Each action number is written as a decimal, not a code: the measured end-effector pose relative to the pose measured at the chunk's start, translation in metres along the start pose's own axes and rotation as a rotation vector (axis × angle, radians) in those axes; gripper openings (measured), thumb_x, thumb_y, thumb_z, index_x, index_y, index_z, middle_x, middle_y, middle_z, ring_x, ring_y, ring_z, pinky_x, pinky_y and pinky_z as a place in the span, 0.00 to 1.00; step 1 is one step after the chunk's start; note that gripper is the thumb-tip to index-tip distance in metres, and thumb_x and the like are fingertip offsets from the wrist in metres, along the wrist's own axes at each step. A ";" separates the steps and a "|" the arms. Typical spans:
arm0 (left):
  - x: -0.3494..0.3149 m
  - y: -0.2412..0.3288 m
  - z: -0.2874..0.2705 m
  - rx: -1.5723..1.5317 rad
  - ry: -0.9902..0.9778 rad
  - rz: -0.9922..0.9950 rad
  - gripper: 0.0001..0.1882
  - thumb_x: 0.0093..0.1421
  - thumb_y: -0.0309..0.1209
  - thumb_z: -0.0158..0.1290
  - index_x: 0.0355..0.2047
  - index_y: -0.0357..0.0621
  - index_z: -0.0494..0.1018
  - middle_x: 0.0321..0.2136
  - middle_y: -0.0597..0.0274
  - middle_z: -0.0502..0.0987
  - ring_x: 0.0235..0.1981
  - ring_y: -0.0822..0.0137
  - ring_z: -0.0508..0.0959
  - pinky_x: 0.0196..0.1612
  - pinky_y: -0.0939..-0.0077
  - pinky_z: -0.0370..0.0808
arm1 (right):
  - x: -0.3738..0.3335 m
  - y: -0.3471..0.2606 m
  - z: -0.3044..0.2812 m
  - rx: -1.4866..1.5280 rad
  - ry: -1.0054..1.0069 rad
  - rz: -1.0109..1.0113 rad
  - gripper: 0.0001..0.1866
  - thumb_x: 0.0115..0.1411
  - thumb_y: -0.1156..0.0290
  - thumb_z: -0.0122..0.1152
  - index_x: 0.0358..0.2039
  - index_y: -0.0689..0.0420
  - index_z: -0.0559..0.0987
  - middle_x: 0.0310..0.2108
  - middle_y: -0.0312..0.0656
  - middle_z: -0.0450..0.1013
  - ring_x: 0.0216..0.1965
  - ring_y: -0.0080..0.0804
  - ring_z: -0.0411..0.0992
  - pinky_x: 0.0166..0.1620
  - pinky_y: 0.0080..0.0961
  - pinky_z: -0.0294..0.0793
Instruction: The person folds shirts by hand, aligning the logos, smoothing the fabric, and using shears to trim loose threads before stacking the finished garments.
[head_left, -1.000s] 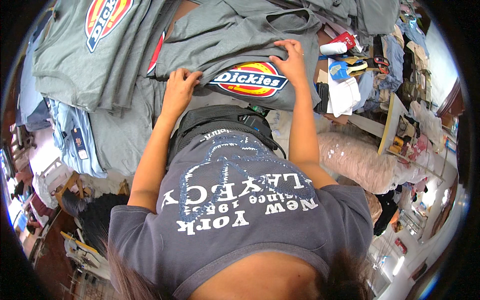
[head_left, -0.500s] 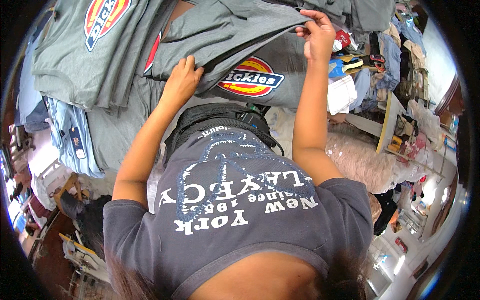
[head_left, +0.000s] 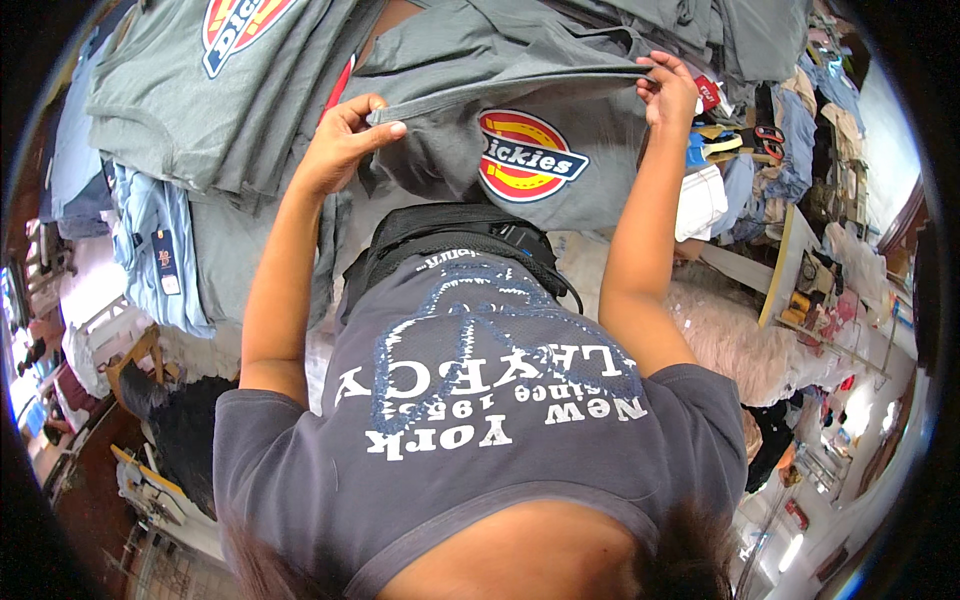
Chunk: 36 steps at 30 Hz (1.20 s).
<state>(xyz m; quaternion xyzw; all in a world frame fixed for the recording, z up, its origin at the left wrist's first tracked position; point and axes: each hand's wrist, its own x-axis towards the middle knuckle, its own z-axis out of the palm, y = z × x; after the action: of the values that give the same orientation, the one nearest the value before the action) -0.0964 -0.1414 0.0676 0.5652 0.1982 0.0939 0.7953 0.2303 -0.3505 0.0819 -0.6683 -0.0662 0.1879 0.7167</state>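
Observation:
A grey T-shirt [head_left: 470,45] is stretched between my two hands over the table, its edge drawn nearly straight from one hand to the other. My left hand [head_left: 342,142] pinches the left end of that edge between thumb and fingers. At the right end, my right hand [head_left: 668,92] grips the cloth with its fingertips. Just below the raised edge, a red, yellow and blue printed emblem [head_left: 530,157] shows on grey cloth. Whether that cloth belongs to the same T-shirt, I cannot tell.
Stacked grey T-shirts [head_left: 165,110] with a similar emblem lie at the left. Light blue garments [head_left: 160,245] hang below them. Right of my right hand are a white folded cloth [head_left: 700,203] and scissors [head_left: 768,135]. A black waist bag [head_left: 455,235] sits at my waist.
My left hand has moved up and turned, now pinching the T-shirt's edge rather than resting on the cloth. My right hand is slightly lower and further right. The held edge is straighter.

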 end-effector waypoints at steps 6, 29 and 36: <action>0.001 -0.005 -0.001 -0.023 0.087 -0.137 0.07 0.49 0.26 0.56 0.25 0.46 0.66 0.21 0.75 0.66 0.20 0.85 0.62 0.23 0.91 0.57 | -0.001 0.011 -0.006 -0.009 0.022 0.033 0.13 0.42 0.86 0.44 0.31 0.61 0.69 0.26 0.47 0.72 0.14 0.28 0.67 0.16 0.19 0.67; -0.027 -0.042 0.015 0.992 0.214 0.760 0.11 0.39 0.14 0.48 0.24 0.42 0.67 0.29 0.61 0.69 0.27 0.67 0.71 0.29 0.81 0.70 | -0.019 0.076 -0.021 0.302 0.050 0.114 0.10 0.52 0.77 0.46 0.37 0.55 0.68 0.27 0.40 0.68 0.20 0.30 0.67 0.20 0.26 0.68; -0.016 -0.029 -0.015 0.772 0.758 0.391 0.07 0.49 0.18 0.44 0.29 0.40 0.65 0.29 0.54 0.69 0.27 0.62 0.70 0.34 0.76 0.68 | -0.023 0.010 0.093 0.429 -0.750 -0.135 0.31 0.52 0.77 0.53 0.55 0.54 0.54 0.54 0.43 0.54 0.51 0.35 0.58 0.48 0.27 0.62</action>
<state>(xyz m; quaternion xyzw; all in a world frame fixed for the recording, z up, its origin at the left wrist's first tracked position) -0.1197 -0.1444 0.0391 0.7676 0.3812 0.3561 0.3724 0.1752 -0.2715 0.0844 -0.3840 -0.3249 0.3798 0.7763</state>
